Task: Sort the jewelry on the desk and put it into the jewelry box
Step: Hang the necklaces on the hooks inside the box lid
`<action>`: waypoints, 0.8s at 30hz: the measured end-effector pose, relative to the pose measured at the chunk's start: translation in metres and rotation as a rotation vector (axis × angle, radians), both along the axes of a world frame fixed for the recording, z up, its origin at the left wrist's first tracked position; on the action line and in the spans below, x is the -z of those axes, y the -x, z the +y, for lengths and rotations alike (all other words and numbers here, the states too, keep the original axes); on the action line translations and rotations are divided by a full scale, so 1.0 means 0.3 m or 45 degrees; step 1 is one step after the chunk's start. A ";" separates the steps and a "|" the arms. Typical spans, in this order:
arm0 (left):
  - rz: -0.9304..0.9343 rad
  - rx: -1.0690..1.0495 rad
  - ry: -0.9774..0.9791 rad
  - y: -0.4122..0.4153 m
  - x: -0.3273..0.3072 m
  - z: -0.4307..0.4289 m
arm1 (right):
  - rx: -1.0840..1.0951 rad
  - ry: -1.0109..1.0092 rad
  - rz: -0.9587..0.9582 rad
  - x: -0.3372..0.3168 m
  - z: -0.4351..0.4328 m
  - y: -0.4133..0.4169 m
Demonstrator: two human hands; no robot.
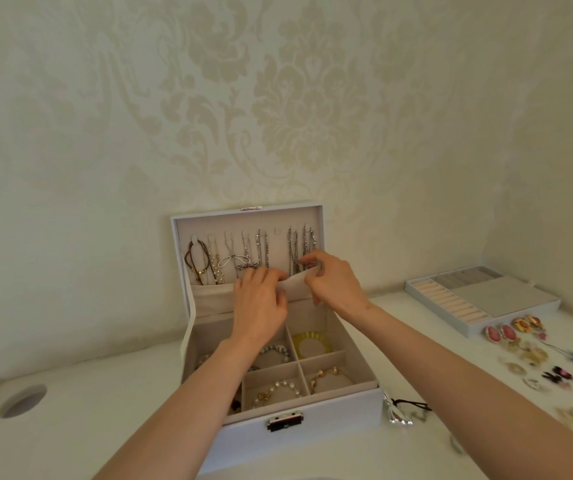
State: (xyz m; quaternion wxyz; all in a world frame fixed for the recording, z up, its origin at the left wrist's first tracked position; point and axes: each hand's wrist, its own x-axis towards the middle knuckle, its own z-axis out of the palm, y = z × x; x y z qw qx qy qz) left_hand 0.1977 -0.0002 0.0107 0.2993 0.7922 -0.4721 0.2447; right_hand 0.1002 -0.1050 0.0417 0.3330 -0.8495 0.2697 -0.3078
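Note:
A white jewelry box [312, 420] stands open on the desk, its lid upright against the wall. Several necklaces [243, 258] hang from hooks inside the lid. At the lid's lower edge is a beige fabric pocket [208, 299]. My left hand [259, 303] pinches the pocket's rim and pulls it forward. My right hand [333, 282] pinches a silver chain necklace [295, 251] at the pocket's right end. Bracelets lie in the box's compartments: a pearl one [279, 391], a gold one [326, 374] and a yellow one [312, 344].
A removable ring tray [479, 299] lies at the right by the wall. Loose earrings [501, 334] and other small pieces are spread over the desk's right side. A silver pendant on a dark cord [399, 412] lies beside the box. A round cable hole [21, 400] is at the left.

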 end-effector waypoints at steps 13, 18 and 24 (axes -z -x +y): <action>0.200 0.356 -0.167 0.124 -0.035 0.004 | -0.099 -0.024 -0.035 0.019 0.011 0.125; 0.357 0.378 -0.264 0.224 -0.018 0.009 | -0.074 0.014 0.063 0.035 -0.010 0.245; 0.285 0.641 -0.257 0.360 -0.026 0.007 | -0.211 0.067 0.511 0.041 -0.038 0.413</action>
